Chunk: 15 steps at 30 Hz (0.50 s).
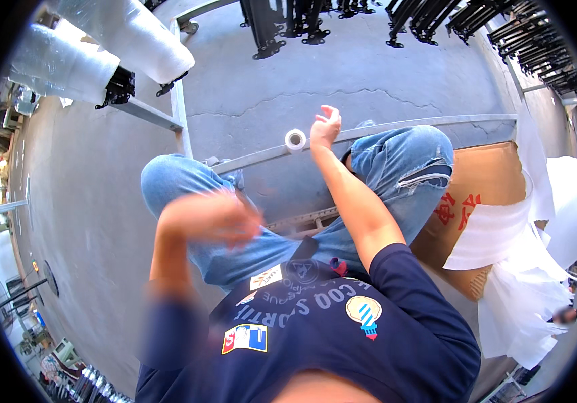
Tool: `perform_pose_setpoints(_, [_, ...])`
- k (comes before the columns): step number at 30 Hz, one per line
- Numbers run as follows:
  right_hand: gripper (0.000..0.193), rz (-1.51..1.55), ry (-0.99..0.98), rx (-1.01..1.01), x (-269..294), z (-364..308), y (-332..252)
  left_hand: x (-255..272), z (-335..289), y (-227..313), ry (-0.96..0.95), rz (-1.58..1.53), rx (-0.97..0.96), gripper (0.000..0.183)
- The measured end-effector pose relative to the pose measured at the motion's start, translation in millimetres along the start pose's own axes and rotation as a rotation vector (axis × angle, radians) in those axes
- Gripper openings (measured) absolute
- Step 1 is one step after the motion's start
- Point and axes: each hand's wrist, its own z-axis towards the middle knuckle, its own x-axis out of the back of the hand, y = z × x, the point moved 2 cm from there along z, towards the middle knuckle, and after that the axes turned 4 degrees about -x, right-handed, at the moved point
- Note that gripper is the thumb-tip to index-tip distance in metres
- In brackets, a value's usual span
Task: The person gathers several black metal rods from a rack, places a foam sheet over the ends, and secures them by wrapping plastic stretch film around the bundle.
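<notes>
Right grip (326, 129) half-spread beside roll (288, 140)

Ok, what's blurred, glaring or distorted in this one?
In the head view, left hand and left sleeve smeared, probably by motion; right hand and white roll fairly crisp; head view again, white sheets glaring, nearly washed out; same view, metal rail bowed slightly by the fisheye, corners black.

Gray mtl rail (476, 121), white roll (289, 140) on/by it, unclr.
</notes>
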Motion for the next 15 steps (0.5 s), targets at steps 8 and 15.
perform_pose_setpoints(8, [0.037,0.632,-0.24,0.023,5,-38,-184,-144,-22,-40,-0.164,0.379,0.51,0.014])
perform_pose_setpoints(15, [0.031,0.714,-0.376,0.06,88,-58,-240,-158,2,-50,0.06,0.446,0.65,0.021])
